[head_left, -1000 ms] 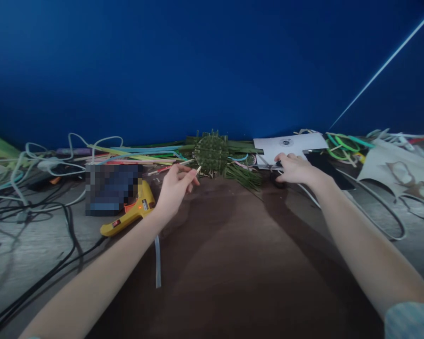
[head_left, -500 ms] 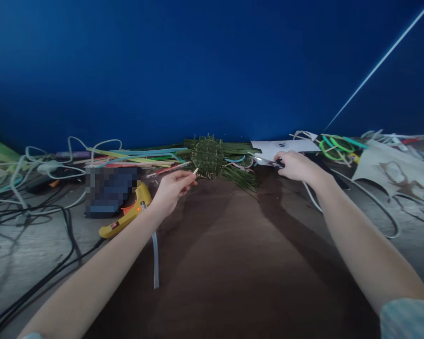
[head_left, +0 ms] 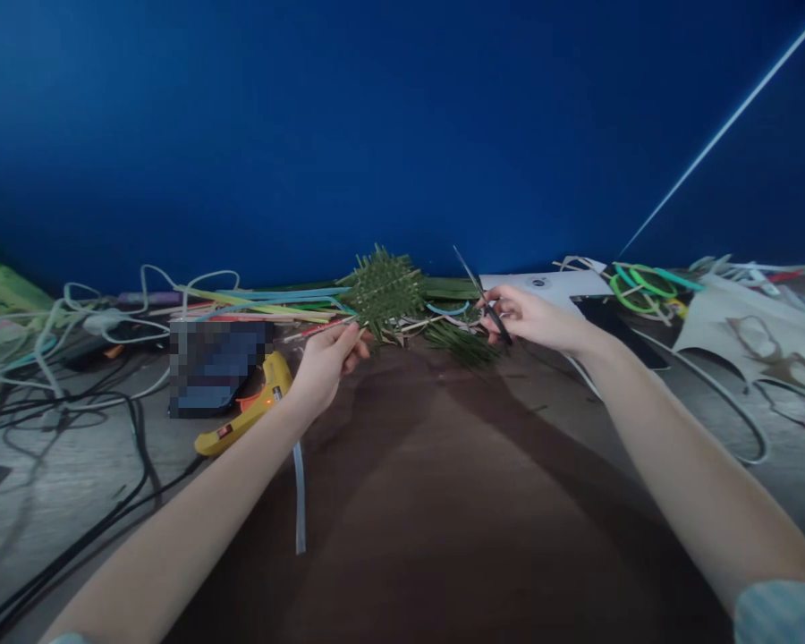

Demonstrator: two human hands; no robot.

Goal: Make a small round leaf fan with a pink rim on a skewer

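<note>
My left hand (head_left: 337, 358) is closed in a pinch at the lower left edge of a woven green leaf piece (head_left: 385, 291), a roundish mat with spiky strip ends. A small pale tip shows at the fingertips; whether it belongs to the mat I cannot tell. My right hand (head_left: 520, 317) grips a pair of scissors (head_left: 487, 300) with dark handles, blades pointing up and left, apart from the mat. Cut green leaf strips (head_left: 462, 344) lie below and between the hands. A yellow glue gun (head_left: 248, 416) with a lit orange light and a clear glue stick (head_left: 299, 501) lie beside my left forearm.
A dark phone-like device (head_left: 224, 367) lies left of the glue gun. White and black cables (head_left: 134, 438) tangle at far left. Coloured strips (head_left: 261, 309) run along the blue wall (head_left: 402, 134). White paper (head_left: 543, 283), a dark tablet (head_left: 621, 335) and green loops (head_left: 637, 291) sit at right.
The scissors have been lifted and turned from lying nearly flat to pointing up, and my right hand has moved left with them. The woven leaf piece has turned and risen slightly.
</note>
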